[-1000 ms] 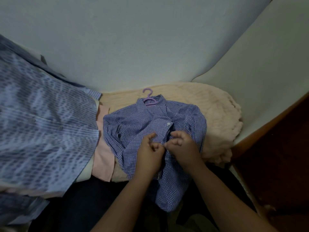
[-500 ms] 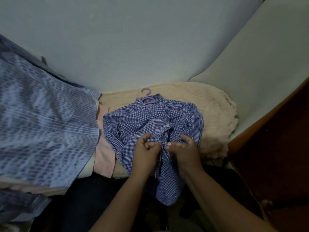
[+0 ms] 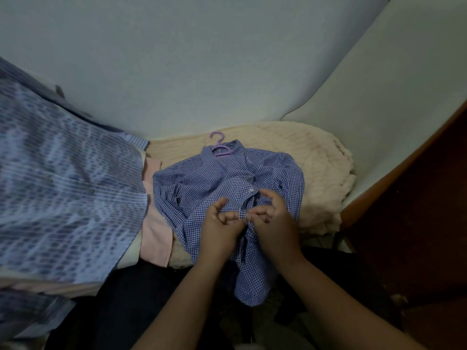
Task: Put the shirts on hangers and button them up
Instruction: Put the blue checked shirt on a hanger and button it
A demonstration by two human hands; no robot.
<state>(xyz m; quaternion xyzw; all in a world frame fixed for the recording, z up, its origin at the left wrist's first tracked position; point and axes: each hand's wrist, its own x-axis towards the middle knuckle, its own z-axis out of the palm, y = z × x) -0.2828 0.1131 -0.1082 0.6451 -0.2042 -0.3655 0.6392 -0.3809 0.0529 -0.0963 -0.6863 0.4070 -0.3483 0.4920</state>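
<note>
A pale wall [image 3: 189, 59] is filling the top of the view and meeting a second wall [image 3: 391, 97] at the right, with dark wood [image 3: 417, 223] standing along the right edge. A big blue striped shirt [image 3: 63, 198] is spreading over the left side, partly covering a pink garment [image 3: 154, 231] beside it. A cream fleece blanket [image 3: 323, 168] is lying at the foot of the walls, and the blue checked shirt [image 3: 202, 183] is lying front-up on it, its hem hanging off the near edge of the blanket toward the person. A purple hanger [image 3: 219, 149] is sitting inside the collar, its hook poking out onto the blanket toward the wall.

Both hands are working at the middle of the shirt's front opening. The left hand [image 3: 219, 228] is pinching the left edge of the opening between its thumb and curled fingers. The right hand [image 3: 275, 223] is just beside it, fingers bent, pinching the opposite edge, with the fingertips of the 2 hands almost touching. 1 white button [image 3: 251, 190] is showing on the front strip just above the hands. The button being handled is hidden behind the fingers.
</note>
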